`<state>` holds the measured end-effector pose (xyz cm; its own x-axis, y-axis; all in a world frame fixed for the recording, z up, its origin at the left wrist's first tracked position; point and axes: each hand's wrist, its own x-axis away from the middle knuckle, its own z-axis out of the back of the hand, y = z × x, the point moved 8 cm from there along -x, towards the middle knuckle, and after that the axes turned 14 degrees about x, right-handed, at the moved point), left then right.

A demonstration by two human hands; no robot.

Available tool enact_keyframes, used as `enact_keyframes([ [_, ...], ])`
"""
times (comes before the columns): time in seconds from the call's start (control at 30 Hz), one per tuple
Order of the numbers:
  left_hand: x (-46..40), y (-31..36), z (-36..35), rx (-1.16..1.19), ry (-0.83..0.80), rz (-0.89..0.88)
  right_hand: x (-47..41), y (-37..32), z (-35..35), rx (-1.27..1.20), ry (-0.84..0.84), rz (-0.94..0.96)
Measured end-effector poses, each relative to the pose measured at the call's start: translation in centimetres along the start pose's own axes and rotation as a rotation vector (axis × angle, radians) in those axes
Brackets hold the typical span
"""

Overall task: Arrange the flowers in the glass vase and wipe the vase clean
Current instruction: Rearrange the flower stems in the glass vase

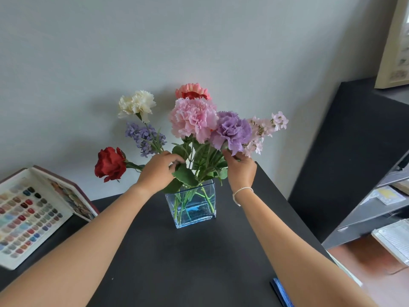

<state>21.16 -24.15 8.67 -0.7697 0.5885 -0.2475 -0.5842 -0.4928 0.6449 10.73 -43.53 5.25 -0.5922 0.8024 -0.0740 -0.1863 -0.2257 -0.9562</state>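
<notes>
On the black table (177, 262) we see the vase (191, 207) at centre. Our left hand (158, 170), at its 11 o'clock, pinches a leaf (186, 176); our right hand (241, 169), at 1 o'clock, grips stems under the purple flower (232, 130).

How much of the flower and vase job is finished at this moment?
Done: the stems stand in the square blue-tinted glass vase. In hand: left hand grips leaves, right hand touches the purple carnation. Left: wiping; no cloth is clearly visible.
</notes>
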Motion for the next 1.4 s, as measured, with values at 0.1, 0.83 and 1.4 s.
enact_keyframes([
  [0.1,-0.5,0.9,1.8,0.096,0.164,-0.008,-0.1,0.1,-0.4,0.038,-0.009,0.007],
  [0.83,-0.5,-5.8,5.1,0.669,0.495,0.399,-2.9,-5.3,-4.8,0.262,-0.196,0.152],
  [1.4,-0.3,-6.5,5.2,0.615,0.571,0.406,-0.8,0.6,-5.3,0.317,-0.212,-0.021],
])
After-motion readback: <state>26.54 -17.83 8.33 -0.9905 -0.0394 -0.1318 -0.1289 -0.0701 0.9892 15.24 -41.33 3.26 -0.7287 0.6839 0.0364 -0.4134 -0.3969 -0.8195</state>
